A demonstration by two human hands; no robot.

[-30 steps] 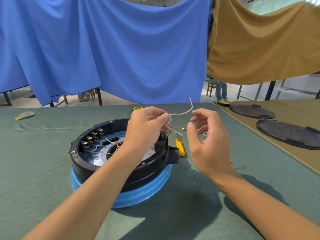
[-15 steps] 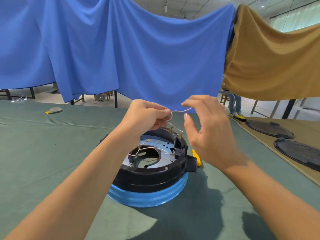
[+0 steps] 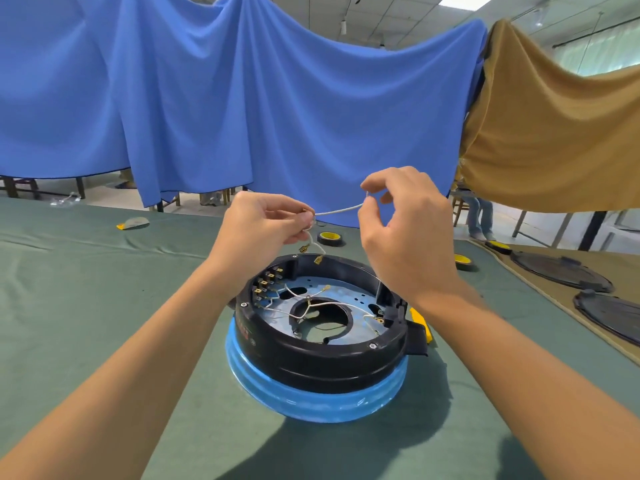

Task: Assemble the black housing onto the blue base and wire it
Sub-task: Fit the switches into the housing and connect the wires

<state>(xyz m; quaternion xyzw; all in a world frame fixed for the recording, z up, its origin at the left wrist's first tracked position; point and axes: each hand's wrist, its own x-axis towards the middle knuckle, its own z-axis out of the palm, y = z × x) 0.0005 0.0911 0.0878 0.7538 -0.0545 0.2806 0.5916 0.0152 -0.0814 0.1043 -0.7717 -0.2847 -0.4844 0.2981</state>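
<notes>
Now the right hand [image 3: 405, 237], earlier free, also pinches the wire [image 3: 341, 211] the left hand [image 3: 263, 223] grips, straightening it, probably for connection.

A blue cloth [image 3: 242, 116] hangs in folds across the rear, with a tan cloth [image 3: 554, 140] adjoining it on the right. Above them, a panelled ceiling [image 3: 398, 15] carries a hanging light fitting [image 3: 343, 26]. The table [image 3: 86, 306] is covered in green fabric. Below the cloths are pale floor [image 3: 104, 199], wooden furniture legs [image 3: 20, 187] at left, and a person's legs [image 3: 479, 216] in jeans at right.
</notes>
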